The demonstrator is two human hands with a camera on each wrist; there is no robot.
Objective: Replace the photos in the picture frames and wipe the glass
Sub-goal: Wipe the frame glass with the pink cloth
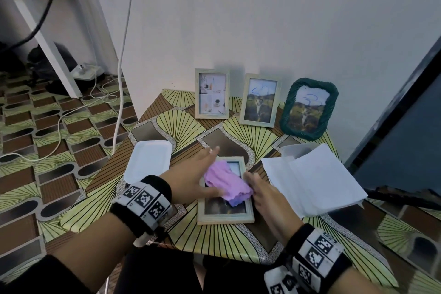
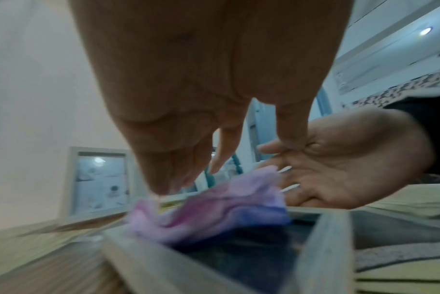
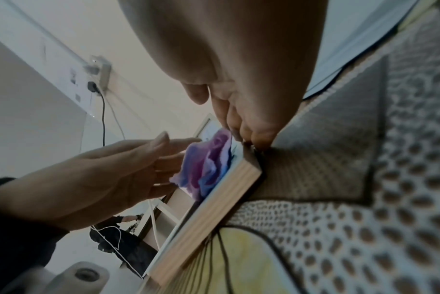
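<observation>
Left hand: the left hand lies with fingers straight and spread, reaching over the purple cloth; the blurred wrist view suggests only the fingertips touch it.
Right hand: the right hand braces fingertips against the frame's right edge, fingers extended, nothing pinched.
Flat frame: the pale wooden frame lies glass-up on the table, cloth bunched on its glass.
Left margin: white tray, just beside.
Right margin: white papers, near.
Back edge: three standing frames against the wall, well apart.
</observation>
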